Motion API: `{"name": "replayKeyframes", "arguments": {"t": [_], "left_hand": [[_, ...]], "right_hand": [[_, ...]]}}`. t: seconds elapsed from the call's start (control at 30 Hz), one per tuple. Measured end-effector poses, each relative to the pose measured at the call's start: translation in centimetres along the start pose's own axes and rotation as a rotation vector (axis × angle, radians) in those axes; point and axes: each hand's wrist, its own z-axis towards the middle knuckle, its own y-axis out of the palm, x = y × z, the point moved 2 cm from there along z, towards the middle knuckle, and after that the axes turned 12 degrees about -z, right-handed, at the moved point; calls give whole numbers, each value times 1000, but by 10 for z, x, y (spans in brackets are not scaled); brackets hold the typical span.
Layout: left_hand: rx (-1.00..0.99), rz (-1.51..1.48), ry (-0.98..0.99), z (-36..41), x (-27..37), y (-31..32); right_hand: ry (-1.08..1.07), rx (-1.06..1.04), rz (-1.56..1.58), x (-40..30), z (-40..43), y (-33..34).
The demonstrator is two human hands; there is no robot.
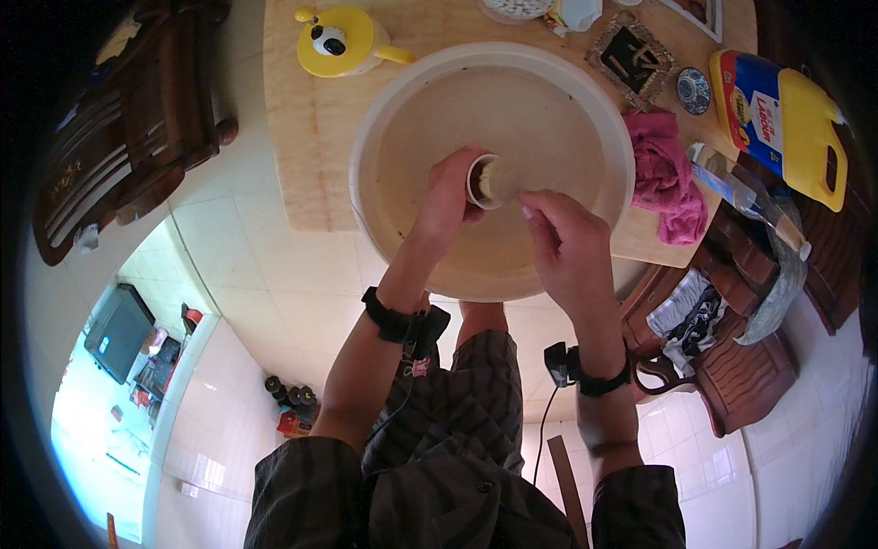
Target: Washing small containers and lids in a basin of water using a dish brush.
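Note:
Over a large white plastic basin (pixel 384 226), my left hand (pixel 449 189) grips a small white cup (pixel 472 184), its mouth turned to the right. A pale bristled brush head (pixel 485 182) sits at the mouth of the cup, partly inside it. My right hand (pixel 566 237) pinches the brush's handle between thumb and fingers; the handle is blurred. Inside the basin the surface looks brownish, with a few dark specks. My hands hide part of the basin's floor.
On the table (pixel 309 158) stand a yellow lidded mug (pixel 343 41), an ornate ashtray (pixel 632 60) and a blue-and-white cup (pixel 693 90). A pink towel (pixel 655 161) lies right of the basin, near a yellow detergent jug (pixel 809 130) and a clear bottle (pixel 748 195). Wooden chairs (pixel 748 384) flank the table.

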Motion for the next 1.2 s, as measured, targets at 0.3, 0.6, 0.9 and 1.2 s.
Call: {"name": "replayKeyframes", "arguments": {"t": [0.3, 0.6, 0.9, 1.2], "left_hand": [[-115, 68, 138, 6, 0, -4], [-146, 114, 208, 13, 11, -1], [-466, 354, 433, 29, 16, -12], [-55, -85, -21, 12, 17, -4]], "right_hand": [[-175, -255, -388, -20, 13, 2], [-187, -335, -598, -28, 20, -3], [-230, -698, -138, -3, 57, -10], [315, -441, 81, 2, 6, -31]]}}
